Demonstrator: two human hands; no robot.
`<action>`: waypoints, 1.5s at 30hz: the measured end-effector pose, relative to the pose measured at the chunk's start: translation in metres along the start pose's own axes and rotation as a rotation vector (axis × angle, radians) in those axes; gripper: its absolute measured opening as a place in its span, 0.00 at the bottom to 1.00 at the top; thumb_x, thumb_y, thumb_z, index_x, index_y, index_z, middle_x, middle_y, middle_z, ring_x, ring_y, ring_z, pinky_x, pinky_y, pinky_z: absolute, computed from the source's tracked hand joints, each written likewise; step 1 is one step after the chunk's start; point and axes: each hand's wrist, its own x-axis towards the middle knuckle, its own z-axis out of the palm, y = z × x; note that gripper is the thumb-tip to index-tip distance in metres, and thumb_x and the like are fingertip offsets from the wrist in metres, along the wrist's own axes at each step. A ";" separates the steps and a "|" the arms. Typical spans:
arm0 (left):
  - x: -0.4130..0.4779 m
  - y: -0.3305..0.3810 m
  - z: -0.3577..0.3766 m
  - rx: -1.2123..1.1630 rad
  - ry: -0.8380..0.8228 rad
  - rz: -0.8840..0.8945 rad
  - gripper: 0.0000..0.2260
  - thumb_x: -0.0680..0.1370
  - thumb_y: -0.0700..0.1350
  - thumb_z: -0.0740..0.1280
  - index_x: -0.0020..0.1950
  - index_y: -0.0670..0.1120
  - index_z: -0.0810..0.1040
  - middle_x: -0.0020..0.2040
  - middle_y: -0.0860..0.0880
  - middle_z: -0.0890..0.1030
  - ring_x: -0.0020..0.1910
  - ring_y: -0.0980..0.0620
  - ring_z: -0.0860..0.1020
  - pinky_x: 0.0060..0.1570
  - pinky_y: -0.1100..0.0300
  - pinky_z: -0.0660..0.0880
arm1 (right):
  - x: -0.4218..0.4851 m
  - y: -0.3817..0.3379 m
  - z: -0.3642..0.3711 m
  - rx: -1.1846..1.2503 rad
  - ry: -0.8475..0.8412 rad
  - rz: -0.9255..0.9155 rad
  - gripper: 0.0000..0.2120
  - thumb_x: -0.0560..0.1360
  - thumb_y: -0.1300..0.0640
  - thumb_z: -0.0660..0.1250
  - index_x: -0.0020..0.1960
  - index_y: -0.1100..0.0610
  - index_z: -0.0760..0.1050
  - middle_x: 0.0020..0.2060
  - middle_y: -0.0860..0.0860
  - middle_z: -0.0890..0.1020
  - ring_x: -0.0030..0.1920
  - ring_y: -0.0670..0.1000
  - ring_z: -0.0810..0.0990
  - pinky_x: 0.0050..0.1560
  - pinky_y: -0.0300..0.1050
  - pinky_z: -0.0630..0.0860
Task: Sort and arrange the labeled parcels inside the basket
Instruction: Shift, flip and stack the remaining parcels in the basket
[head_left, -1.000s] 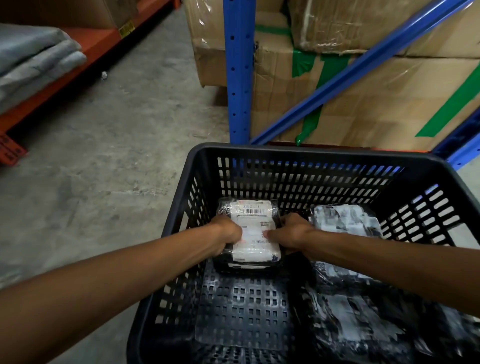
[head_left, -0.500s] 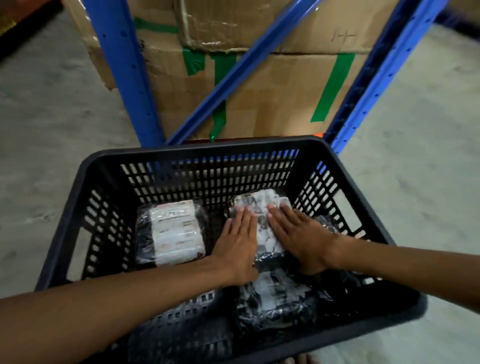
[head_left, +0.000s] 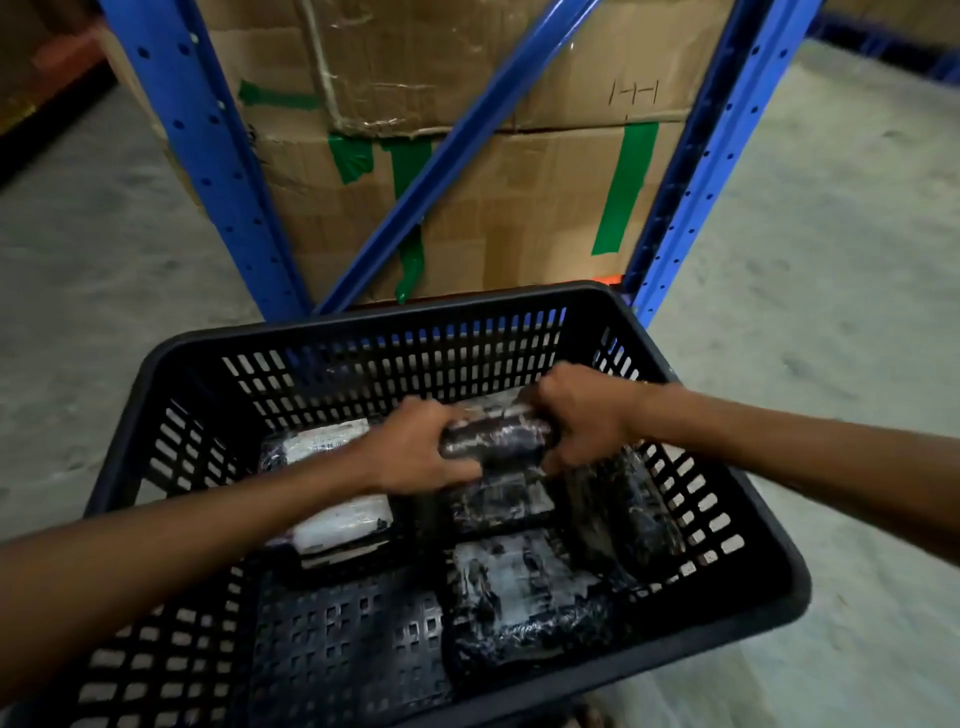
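A black slotted plastic basket (head_left: 363, 325) stands on the concrete floor below me. My left hand (head_left: 415, 449) and my right hand (head_left: 582, 415) both grip a dark wrapped parcel (head_left: 493, 441), lifted and tilted above the basket's middle. A parcel with a white label (head_left: 337, 525) lies at the left, partly under my left forearm. Another dark parcel (head_left: 519, 587) with a pale label lies at the near right. One more dark parcel (head_left: 628, 509) leans along the right wall.
Blue steel rack posts (head_left: 208, 171) and a diagonal brace (head_left: 457, 161) rise just behind the basket. Large cardboard boxes (head_left: 509, 218) with green tape fill the rack. Grey concrete floor (head_left: 831, 260) spreads on both sides.
Both hands lay flat on the right rear parcel half a second ago; now they have closed around it and raised it. Earlier still they held the white-labelled parcel at the left.
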 end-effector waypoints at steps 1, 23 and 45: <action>-0.001 0.000 -0.019 -0.116 0.071 -0.064 0.11 0.74 0.50 0.70 0.52 0.46 0.84 0.43 0.48 0.85 0.43 0.46 0.83 0.40 0.62 0.74 | 0.000 0.008 -0.014 0.140 0.059 0.028 0.15 0.67 0.48 0.73 0.50 0.55 0.81 0.41 0.49 0.85 0.41 0.50 0.83 0.41 0.43 0.80; -0.106 -0.084 -0.033 -0.749 0.569 -0.794 0.10 0.80 0.38 0.63 0.58 0.43 0.81 0.54 0.42 0.84 0.47 0.46 0.80 0.42 0.60 0.75 | 0.123 -0.116 0.039 1.331 -0.067 0.347 0.26 0.70 0.50 0.77 0.64 0.62 0.79 0.58 0.57 0.85 0.57 0.57 0.85 0.62 0.55 0.80; -0.022 0.041 0.060 -0.434 -0.155 -0.619 0.36 0.78 0.42 0.64 0.81 0.45 0.48 0.69 0.45 0.69 0.55 0.49 0.77 0.48 0.58 0.73 | 0.065 0.005 0.095 0.733 0.149 0.662 0.22 0.76 0.54 0.64 0.69 0.58 0.71 0.62 0.60 0.80 0.57 0.61 0.82 0.50 0.48 0.79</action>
